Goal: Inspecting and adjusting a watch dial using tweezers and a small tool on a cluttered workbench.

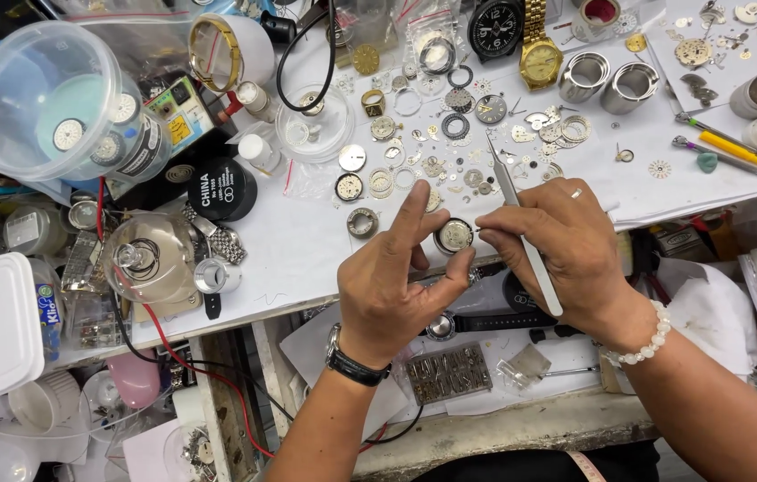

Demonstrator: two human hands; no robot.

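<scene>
My left hand point(392, 286) pinches a small round watch movement point(453, 235) in a metal ring between thumb and fingers, index finger raised. My right hand point(557, 245) grips steel tweezers point(521, 232), and its fingertips touch the movement's right edge. The tweezers' long end points up and away over the bench. A black wristwatch sits on my left wrist point(356, 366), a white bead bracelet point(646, 344) on my right. Both hands hover over the front edge of the white work mat point(307, 250).
Several loose gears, dials and rings point(450, 152) litter the mat. A gold watch point(539, 58), a black-dial watch point(494, 27), two metal rings point(606, 85), screwdrivers point(727, 147), a clear plastic tub point(48, 98), a black round tin point(222, 189) and a glass dome point(148, 257) surround them. A watch on a strap point(477, 321) lies below.
</scene>
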